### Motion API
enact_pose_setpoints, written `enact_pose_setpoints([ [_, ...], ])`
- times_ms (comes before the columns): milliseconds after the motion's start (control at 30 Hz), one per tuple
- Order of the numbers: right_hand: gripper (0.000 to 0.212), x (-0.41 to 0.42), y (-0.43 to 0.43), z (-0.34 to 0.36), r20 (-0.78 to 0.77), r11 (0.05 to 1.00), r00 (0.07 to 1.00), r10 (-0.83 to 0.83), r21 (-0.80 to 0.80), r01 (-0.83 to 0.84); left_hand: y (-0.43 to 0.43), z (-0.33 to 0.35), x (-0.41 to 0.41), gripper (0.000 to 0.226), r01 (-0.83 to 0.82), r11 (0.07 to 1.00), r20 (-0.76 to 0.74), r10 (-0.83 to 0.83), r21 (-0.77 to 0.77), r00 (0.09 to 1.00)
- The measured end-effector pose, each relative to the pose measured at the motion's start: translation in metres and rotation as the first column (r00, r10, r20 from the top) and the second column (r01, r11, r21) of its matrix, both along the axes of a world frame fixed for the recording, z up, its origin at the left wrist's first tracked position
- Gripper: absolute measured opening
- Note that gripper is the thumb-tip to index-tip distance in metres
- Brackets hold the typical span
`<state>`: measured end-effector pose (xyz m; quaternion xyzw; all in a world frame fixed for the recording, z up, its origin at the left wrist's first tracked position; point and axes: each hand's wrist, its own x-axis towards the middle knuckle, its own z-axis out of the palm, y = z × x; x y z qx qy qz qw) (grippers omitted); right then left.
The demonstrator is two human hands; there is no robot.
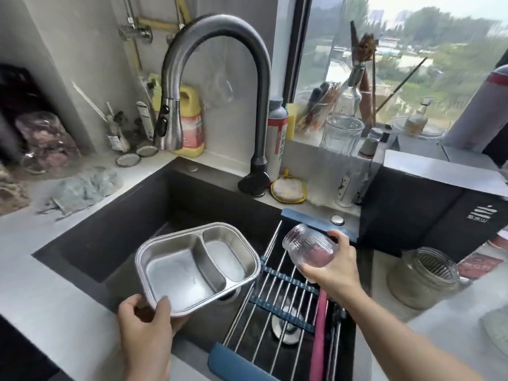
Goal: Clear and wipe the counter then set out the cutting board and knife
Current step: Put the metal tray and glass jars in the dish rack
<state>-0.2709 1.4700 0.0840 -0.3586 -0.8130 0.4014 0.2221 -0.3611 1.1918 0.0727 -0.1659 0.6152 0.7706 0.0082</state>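
Observation:
My left hand (145, 316) grips the near corner of a two-compartment steel tray (196, 266), held tilted over the dark sink (118, 229). A ribbed clear glass (309, 244) lies on its side in my right hand (334, 266), above the roll-up drying rack (286, 301) that spans the sink's right part. A grey cloth (85, 188) lies crumpled on the pale counter (41, 276) left of the sink. No cutting board or knife shows.
A tall curved faucet (220, 50) arches over the sink. Bottles and a yellow detergent jug (192, 122) line the back ledge. A sponge (288, 189) sits by the faucet base. At right stand a black appliance (428, 210) and a glass jar (423, 276).

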Motion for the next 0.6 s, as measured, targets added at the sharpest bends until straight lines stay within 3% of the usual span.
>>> enact_pose_setpoints([
  [267, 0.085, -0.056, 0.012, -0.016, 0.231, 0.984, 0.971, -0.054, 0.177, 0.013, 0.001, -0.015, -0.003, 0.029, -0.011, 1.0, 0.062, 0.012, -0.02, 0.998],
  [467, 0.084, -0.088, 0.022, -0.026, 0.465, 0.932, 0.883, -0.061, 0.344, -0.117, -0.007, -0.012, -0.002, 0.028, -0.052, 0.998, 0.096, 0.055, -0.029, 0.994],
  [600, 0.086, -0.09, 0.03, -0.041, 0.55, 0.923, 0.835, 0.006, 0.319, -0.216, -0.006, -0.008, 0.0, 0.031, -0.062, 0.998, 0.123, 0.065, -0.034, 0.99],
])
